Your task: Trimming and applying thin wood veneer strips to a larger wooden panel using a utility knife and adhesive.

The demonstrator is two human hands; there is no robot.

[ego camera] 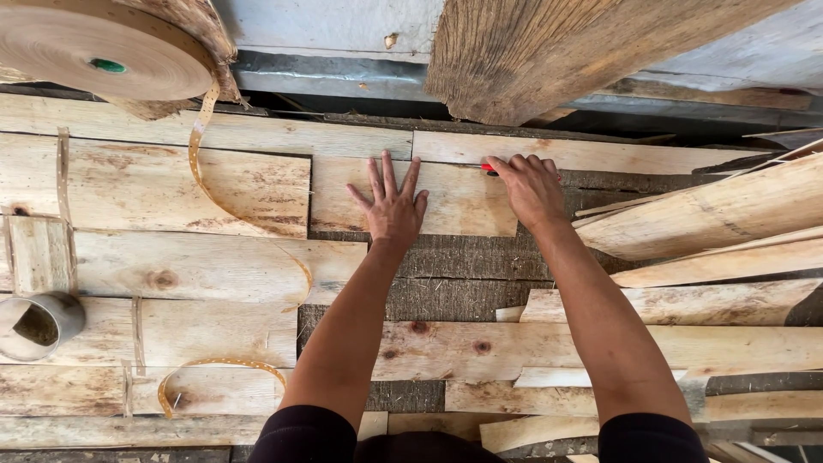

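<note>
My left hand (393,204) lies flat, fingers spread, on a pale sheet of wood veneer (454,201). My right hand (531,189) is closed around a small red-handled cutter (489,169), held at the sheet's upper edge. Only the red tip of the tool shows past my fingers. More veneer sheets (171,184) lie edge to edge to the left.
A big roll of brown perforated paper tape (103,56) sits at top left, its strip (201,163) curling over the sheets. A small tape roll (39,324) lies at left. Loose veneer strips (711,214) pile up at right. A rough wood slab (549,51) leans behind.
</note>
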